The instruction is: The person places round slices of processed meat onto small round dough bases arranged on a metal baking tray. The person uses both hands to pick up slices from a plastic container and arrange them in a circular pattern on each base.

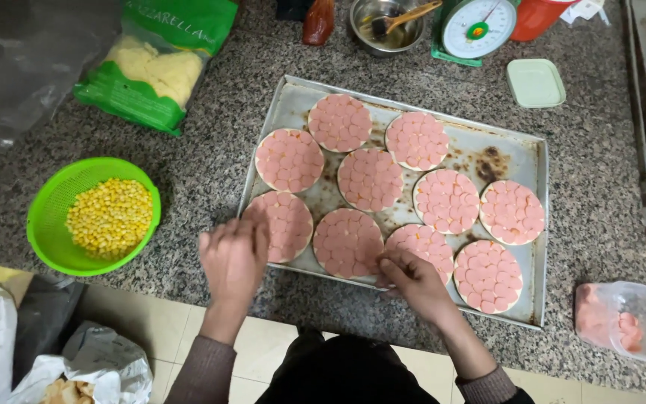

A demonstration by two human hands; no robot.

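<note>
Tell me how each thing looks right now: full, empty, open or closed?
Baking tray: holds ten round bases, all covered with pink sausage slices.
Green colander: partly filled with corn.
Cheese bag: lying down, part full.
Plastic tub: open, few slices inside.
Left hand: blurred, at a base.
Right hand: fingertips on a base.

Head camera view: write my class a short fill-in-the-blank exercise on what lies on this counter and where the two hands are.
1. The metal baking tray holds ____ round bases topped with pink sausage slices.
2. The green colander left of the tray is filled with yellow ____.
3. The right hand and the left hand both work at the tray's ____ edge, closest to the person.
4. The kitchen scale beyond the tray has a ____ dial face.

Missing words: ten; corn kernels; near; white
</note>
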